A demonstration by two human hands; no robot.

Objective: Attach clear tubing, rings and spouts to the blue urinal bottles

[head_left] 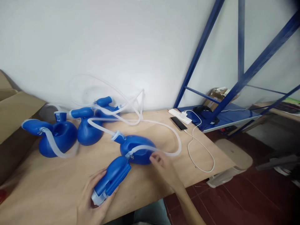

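Spanning the scene, the pale brown wooden table (58,187) carries a rounded blue plastic container (140,140) near its front edge. The left hand (87,204) wraps snugly round a tubular blue plastic holder (113,176), hose-end up; the right (166,167), half-curled, is by the container, grip unclear. Handling looks underway; moving either calls for slack in the translucent white hose (180,142). No readable labels!
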